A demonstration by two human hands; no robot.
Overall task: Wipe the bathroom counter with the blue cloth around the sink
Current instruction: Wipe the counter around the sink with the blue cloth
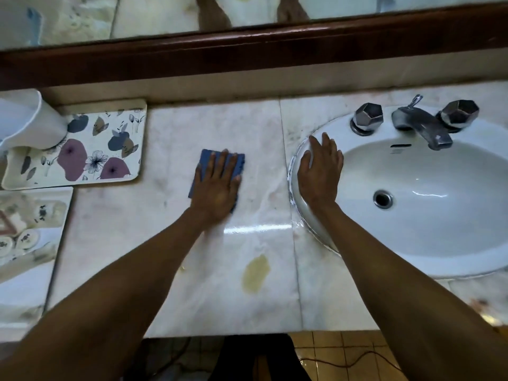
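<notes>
The blue cloth (239,163) lies folded flat on the pale marble counter (209,270), left of the sink. My left hand (217,185) presses down on it with the palm flat and fingers spread, covering most of it. My right hand (320,171) rests flat and empty on the left rim of the white oval sink (428,215), fingers apart. A yellowish stain (255,273) marks the counter nearer the front edge, between my two forearms.
A flowered tray (90,149) sits at the back left with a white container (27,119) on its corner. A chrome faucet (423,127) with two knobs (367,116) stands behind the basin. A dark wooden ledge (247,56) and mirror run along the back.
</notes>
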